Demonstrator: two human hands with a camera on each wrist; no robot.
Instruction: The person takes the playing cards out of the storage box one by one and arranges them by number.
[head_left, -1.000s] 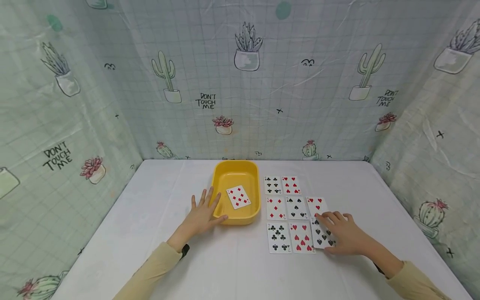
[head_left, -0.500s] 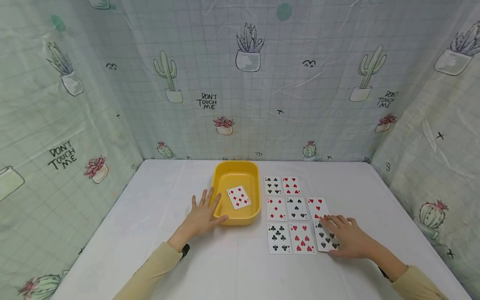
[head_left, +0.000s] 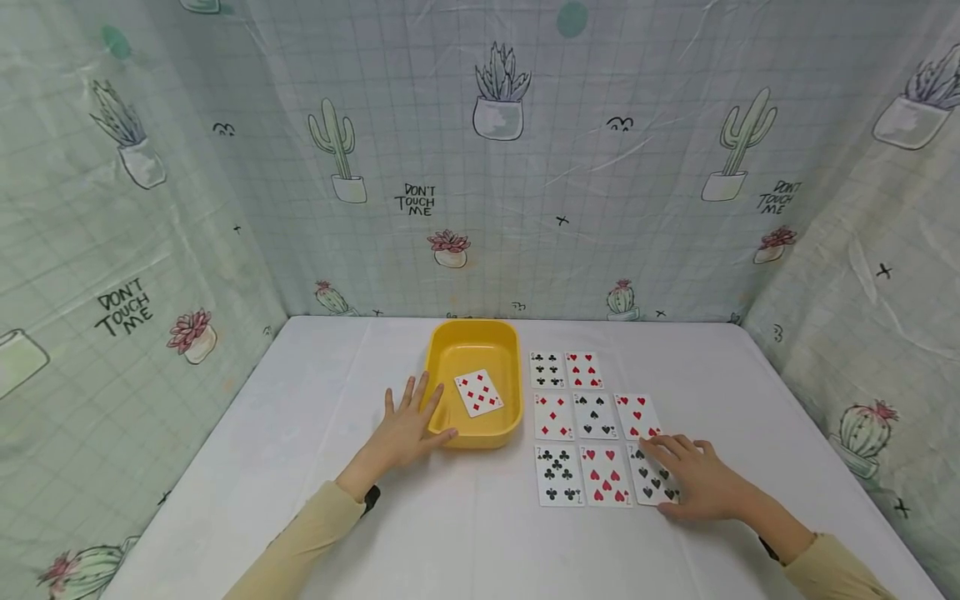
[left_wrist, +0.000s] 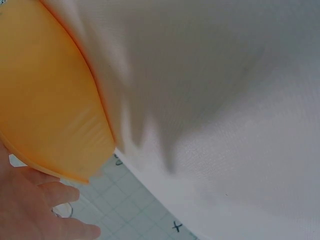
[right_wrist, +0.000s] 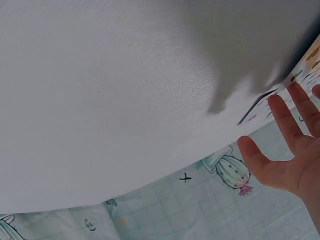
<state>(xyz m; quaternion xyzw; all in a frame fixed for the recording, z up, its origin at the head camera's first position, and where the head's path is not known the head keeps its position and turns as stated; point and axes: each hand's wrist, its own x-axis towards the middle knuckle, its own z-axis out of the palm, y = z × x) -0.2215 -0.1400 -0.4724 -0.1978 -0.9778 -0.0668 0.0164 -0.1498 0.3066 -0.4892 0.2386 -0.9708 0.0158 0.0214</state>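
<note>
My left hand (head_left: pixel 405 429) is spread at the near left side of a yellow tray (head_left: pixel 512 367), fingers at its rim. A seven of diamonds (head_left: pixel 478 393) lies inside the tray. In the left wrist view, the left hand (left_wrist: pixel 35 202) is beside the tray's wall (left_wrist: pixel 55 90). My right hand (head_left: pixel 701 479) rests at the right part of a spades card (head_left: pixel 651 479), index finger near its top edge and thumb near its lower right corner. To its left lie a seven of hearts (head_left: pixel 606 477) and a seven of clubs (head_left: pixel 558 475). The right wrist view shows the right hand's fingers (right_wrist: pixel 286 117) spread.
Above that row lie a five of diamonds (head_left: pixel 553 416), a five of spades (head_left: pixel 596 415) and a hearts card (head_left: pixel 636 414). Farther back are a six of clubs (head_left: pixel 547 370) and a six of hearts (head_left: pixel 584 370). A patterned curtain (head_left: pixel 555 175) surrounds the white table (head_left: pixel 480 542).
The spades card has shifted right and slightly nearer with my right hand, and no longer covers the hearts card's lower part. My left hand stays at the tray.
</note>
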